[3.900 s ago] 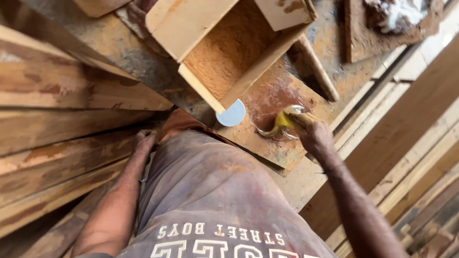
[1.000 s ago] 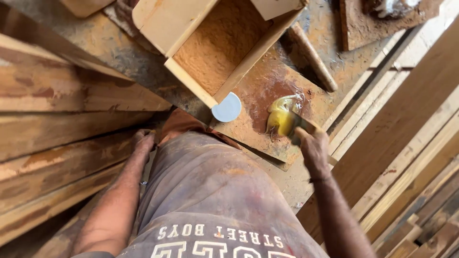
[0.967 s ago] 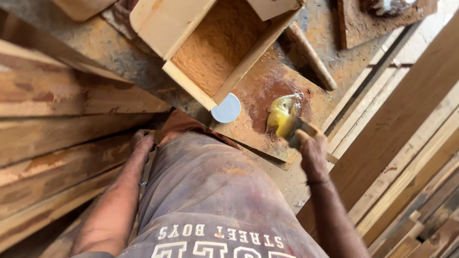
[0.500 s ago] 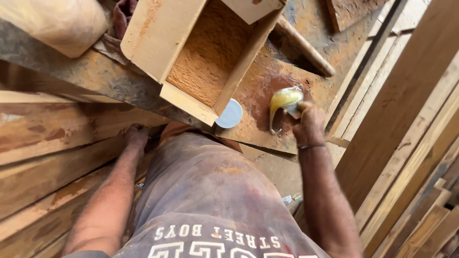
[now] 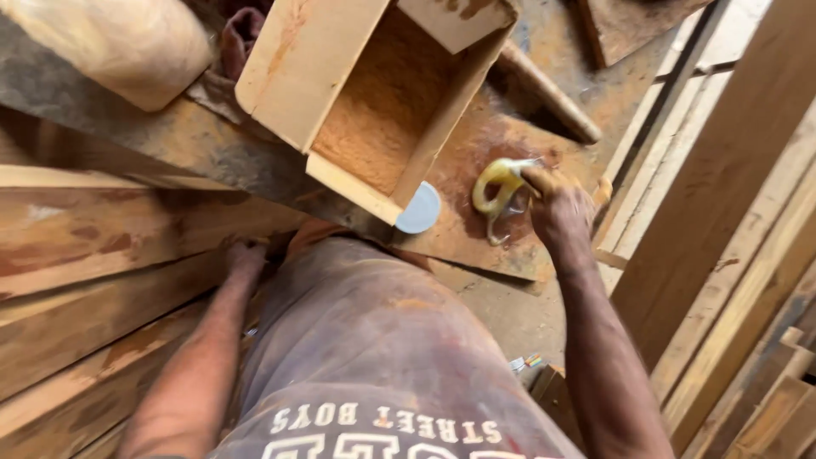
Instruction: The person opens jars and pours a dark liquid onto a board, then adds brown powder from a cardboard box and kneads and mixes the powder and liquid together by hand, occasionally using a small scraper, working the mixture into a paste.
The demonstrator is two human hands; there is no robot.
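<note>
My right hand grips a small tool whose blade is buried in a lump of yellowish putty. The putty lies on a stained brown board on the floor. An open wooden box with a chipboard bottom stands tilted just left of the putty. A pale round lid pokes out from under the box's near corner. My left hand rests flat, fingers spread, on the edge of stacked planks beside my knee.
Long planks lean along the right side. A wooden rod lies beyond the putty. A pale rounded log end sits at top left, with a cloth beside it. My grey printed shirt fills the lower middle.
The view has shifted closer to the box. My right hand keeps working the putty, which has gone from a flat smear to a curled lump. The left hand has stayed on the planks.
</note>
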